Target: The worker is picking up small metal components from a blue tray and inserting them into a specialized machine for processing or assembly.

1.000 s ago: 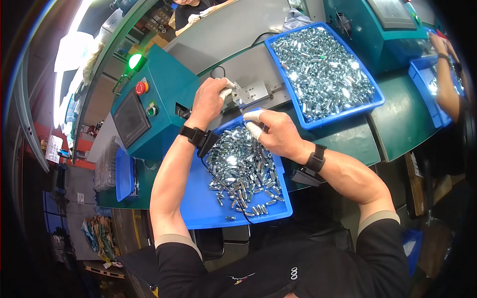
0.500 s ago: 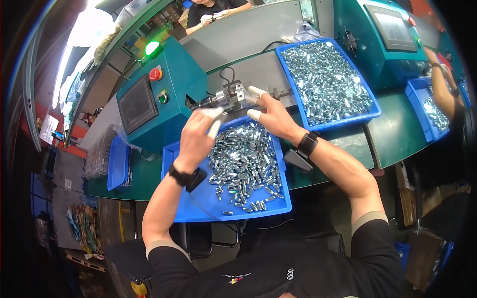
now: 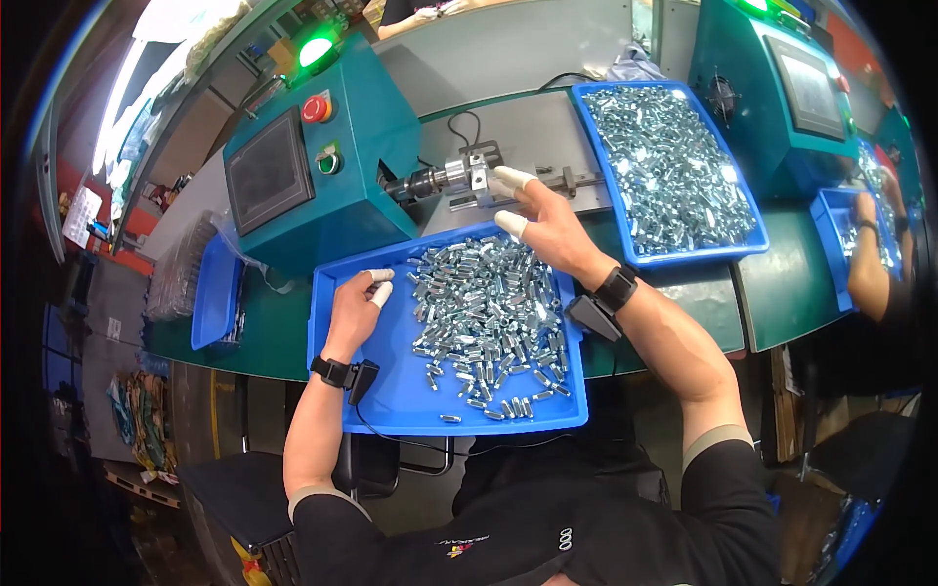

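Observation:
My right hand (image 3: 554, 234) is at the metal fixture (image 3: 479, 176) in front of the chuck (image 3: 422, 184). White cots cover its thumb and forefinger, which are spread apart. The forefinger tip is at the fixture's right side; whether it touches is hard to tell. My left hand (image 3: 356, 311) hovers over the left part of the near blue tray (image 3: 376, 396), its cotted thumb and forefinger brought together. Anything between them is too small to make out. Shiny hexagonal metal pieces (image 3: 489, 322) are heaped in that tray, a few lying loose near its front edge.
A teal machine (image 3: 322, 166) with a dark screen, red button and lit green lamp stands left of the chuck. Another blue tray (image 3: 674, 176), full of metal pieces, lies to the right. Beyond it stands a second teal machine (image 3: 782, 98). A co-worker's arm (image 3: 868, 264) is at the far right.
My left hand has moved away from the chuck, down and left over the near tray. My right hand stays by the fixture. The whole view has shifted slightly.

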Demonstrator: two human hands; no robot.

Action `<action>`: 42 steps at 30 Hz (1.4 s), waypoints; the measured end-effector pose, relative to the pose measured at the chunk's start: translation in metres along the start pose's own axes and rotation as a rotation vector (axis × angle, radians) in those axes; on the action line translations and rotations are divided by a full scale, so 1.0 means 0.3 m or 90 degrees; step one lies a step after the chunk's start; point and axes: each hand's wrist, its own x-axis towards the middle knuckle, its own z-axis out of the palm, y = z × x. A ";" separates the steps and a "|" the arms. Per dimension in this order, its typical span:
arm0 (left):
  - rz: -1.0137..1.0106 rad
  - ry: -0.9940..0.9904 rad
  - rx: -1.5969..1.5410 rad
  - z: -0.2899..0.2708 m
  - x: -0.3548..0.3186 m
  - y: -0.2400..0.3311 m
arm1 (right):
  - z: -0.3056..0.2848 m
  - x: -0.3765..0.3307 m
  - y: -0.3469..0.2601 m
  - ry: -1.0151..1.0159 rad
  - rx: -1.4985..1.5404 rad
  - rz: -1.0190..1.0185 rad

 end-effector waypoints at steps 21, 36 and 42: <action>0.039 0.028 -0.011 0.019 -0.021 0.005 | -0.010 -0.007 0.044 0.078 0.014 0.019; 0.099 0.041 0.023 0.018 -0.022 -0.026 | -0.011 0.156 -0.180 0.186 -0.497 0.104; 0.154 0.034 0.079 0.025 -0.029 -0.014 | -0.012 0.259 -0.155 0.141 -0.768 0.087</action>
